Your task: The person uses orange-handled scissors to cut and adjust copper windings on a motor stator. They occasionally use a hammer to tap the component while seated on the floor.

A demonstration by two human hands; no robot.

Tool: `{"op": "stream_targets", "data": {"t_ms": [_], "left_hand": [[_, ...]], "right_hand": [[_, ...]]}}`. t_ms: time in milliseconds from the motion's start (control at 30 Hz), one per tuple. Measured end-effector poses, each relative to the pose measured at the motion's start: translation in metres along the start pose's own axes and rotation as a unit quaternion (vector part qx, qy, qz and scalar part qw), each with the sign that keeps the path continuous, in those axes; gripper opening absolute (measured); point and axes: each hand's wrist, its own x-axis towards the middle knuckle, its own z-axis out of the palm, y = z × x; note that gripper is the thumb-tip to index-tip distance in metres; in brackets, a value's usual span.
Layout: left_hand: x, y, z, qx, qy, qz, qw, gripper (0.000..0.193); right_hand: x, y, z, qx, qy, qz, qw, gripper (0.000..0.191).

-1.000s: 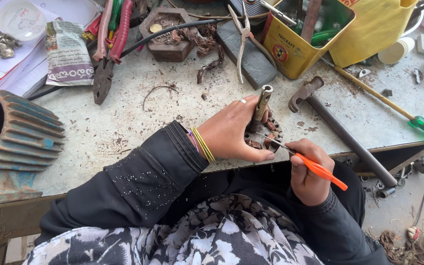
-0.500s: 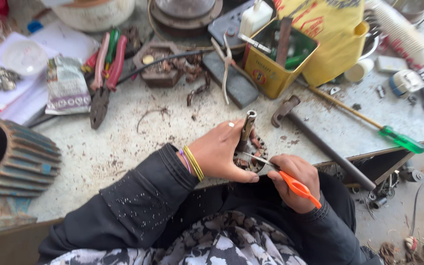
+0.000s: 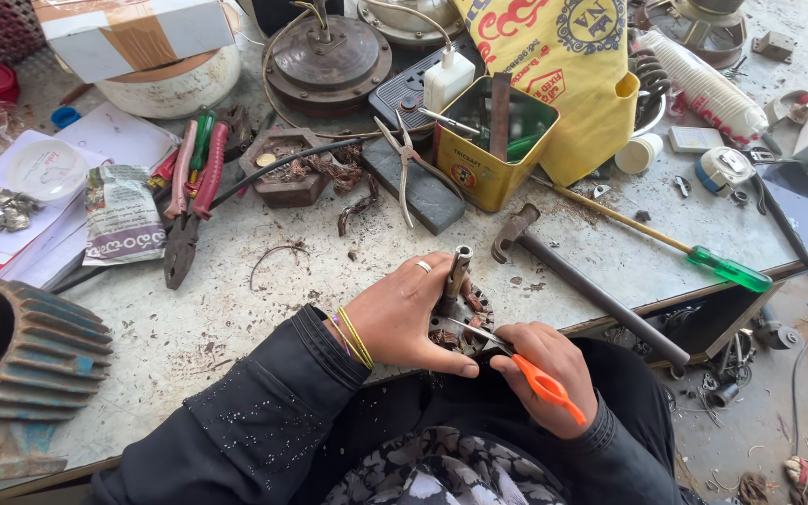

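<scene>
My left hand (image 3: 404, 318) grips a small motor armature (image 3: 460, 313) with a steel shaft pointing up, held at the near edge of the workbench (image 3: 236, 327). My right hand (image 3: 544, 369) is closed on an orange-handled tool (image 3: 542, 382) whose metal tip lies across the armature's copper windings. Both sleeves are black; yellow bangles sit on my left wrist.
A hammer (image 3: 582, 281) lies just right of the hands, a green-handled screwdriver (image 3: 694, 252) beyond it. Behind stand a yellow tin (image 3: 488, 150), needle-nose pliers (image 3: 404, 164), red-handled pliers (image 3: 189, 201) and a finned motor housing (image 3: 21, 365) at left.
The view has tilted up, so the hands and armature sit lower in the frame. Both hands keep their hold; the orange tool's tip stays on the armature.
</scene>
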Motion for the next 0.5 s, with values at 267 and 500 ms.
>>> {"op": "stream_targets", "data": {"t_ms": [267, 500], "left_hand": [[0.001, -0.004, 0.005, -0.065, 0.133, 0.011, 0.989, 0.043], [0.0, 0.0, 0.013, -0.093, 0.147, -0.044, 0.984, 0.038]], "right_hand": [[-0.003, -0.004, 0.007, 0.005, 0.03, 0.005, 1.0, 0.04], [-0.002, -0.01, 0.012, 0.005, 0.026, 0.0, 1.0, 0.039]]}}
